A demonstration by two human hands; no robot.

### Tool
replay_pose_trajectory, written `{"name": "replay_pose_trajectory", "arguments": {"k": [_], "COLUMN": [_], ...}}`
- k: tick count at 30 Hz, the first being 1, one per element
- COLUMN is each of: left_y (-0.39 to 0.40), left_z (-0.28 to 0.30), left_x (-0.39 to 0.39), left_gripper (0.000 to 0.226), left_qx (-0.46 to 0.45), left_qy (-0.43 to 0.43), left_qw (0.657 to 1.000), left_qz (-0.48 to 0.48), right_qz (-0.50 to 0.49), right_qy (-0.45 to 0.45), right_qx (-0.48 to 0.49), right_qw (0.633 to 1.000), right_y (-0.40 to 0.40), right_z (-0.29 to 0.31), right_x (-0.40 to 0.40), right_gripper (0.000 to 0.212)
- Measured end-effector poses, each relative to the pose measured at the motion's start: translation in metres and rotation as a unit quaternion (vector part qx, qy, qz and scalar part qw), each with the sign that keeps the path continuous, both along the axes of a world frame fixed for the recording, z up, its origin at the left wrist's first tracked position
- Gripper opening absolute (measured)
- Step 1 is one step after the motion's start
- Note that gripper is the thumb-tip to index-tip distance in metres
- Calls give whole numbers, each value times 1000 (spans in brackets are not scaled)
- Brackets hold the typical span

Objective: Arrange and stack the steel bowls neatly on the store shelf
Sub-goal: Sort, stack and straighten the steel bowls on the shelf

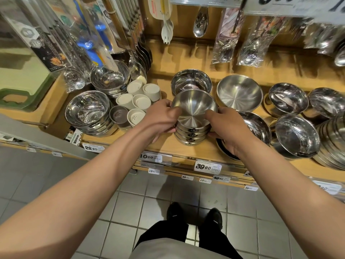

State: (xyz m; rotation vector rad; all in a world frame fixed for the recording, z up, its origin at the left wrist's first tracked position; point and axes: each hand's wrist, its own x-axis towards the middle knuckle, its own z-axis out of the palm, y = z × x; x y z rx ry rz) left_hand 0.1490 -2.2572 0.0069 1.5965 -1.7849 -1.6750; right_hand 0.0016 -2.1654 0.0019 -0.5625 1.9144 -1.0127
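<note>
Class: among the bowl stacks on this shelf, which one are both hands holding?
The brushed-steel stack at centre front: left hand and right hand grip its sides.

Viewpoint: worn on the person's head.
Direction: forward and steeply down over the shelf (186,146) and floor (130,202).
Nearness: close, shelf within arm's reach.

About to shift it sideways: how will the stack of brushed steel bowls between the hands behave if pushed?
The stack of bowls is likely rigid. Its top bowl sits tilted, not fully nested, so it may slide or tip off. The smooth metal looks slippery, so the left hand and right hand gripping opposite sides seems wise.
</note>
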Motion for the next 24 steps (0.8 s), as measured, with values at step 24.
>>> {"name": "replay_pose_trajectory", "arguments": {"k": [24], "left_y": [44], "left_z": [56], "left_x": [10], "left_gripper": [8], "left_qx": [-195], "left_qy": [-29], "left_qw": [977], "left_qz": [82], "right_qz": [-19], "right_qy": [-5], "right_qx": [-88], "right_qw": [996], "right_y": [86], "right_z": [45], "right_x": [-59], "right_gripper": [40]}}
